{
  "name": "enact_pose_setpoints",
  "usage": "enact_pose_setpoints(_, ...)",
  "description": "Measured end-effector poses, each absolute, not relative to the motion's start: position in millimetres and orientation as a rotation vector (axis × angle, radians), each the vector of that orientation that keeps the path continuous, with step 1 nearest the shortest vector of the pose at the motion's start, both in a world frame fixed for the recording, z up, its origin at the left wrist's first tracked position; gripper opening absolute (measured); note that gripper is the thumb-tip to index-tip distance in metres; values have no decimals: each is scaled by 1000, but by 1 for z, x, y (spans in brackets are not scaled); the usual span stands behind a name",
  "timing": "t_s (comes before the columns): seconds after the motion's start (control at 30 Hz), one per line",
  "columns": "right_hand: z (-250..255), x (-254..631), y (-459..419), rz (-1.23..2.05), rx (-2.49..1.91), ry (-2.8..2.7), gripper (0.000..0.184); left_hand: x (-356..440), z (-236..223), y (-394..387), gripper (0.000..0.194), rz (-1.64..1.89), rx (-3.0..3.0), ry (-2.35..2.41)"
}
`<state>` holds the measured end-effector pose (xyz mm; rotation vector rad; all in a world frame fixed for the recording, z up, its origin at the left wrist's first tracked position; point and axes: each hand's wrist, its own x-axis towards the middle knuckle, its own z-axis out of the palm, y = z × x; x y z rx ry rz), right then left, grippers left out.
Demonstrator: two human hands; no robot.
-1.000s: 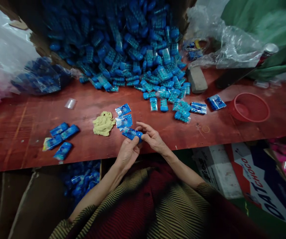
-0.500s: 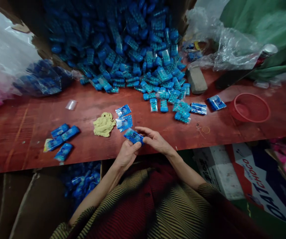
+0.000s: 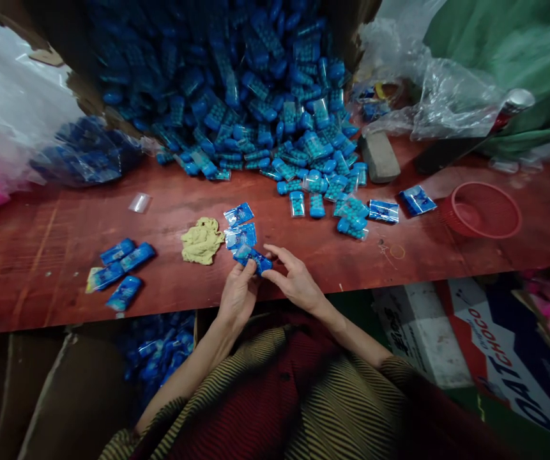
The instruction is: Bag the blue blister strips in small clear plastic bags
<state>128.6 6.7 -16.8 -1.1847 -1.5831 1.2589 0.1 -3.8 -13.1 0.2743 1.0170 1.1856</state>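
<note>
Head view: wrapped packs (image 3: 124,292) lay left, then yellow cloth (image 3: 201,241), flat sleeves (image 3: 241,235). Left hand (image 3: 237,296) pinched blue packet (image 3: 262,261) near sleeves; right hand (image 3: 299,283) open by its right end, contact unclear. Looked like wrapper adjustment; next move needed steady left pinch, light right touch.

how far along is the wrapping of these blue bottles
Partway, it seems. Four wrapped packs at left and the blue heap below look done. One blue pack is in the left hand, the right hand at its end. Apparently left: the flat sleeves by the yellow cloth and the large pile of bare bottles.
</note>
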Motion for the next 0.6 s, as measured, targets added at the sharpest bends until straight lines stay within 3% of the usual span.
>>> enact_pose_setpoints(0.3, -21, 126, 4, 1212, -1118, -1546, 52, -5, -12, -5, 28, 1160, 266, 1078)
enact_pose_setpoints(0.6, -30, 130, 15, 1861, -792, -1160, 76, -10, -10, -7, 33, 975, 246, 878)
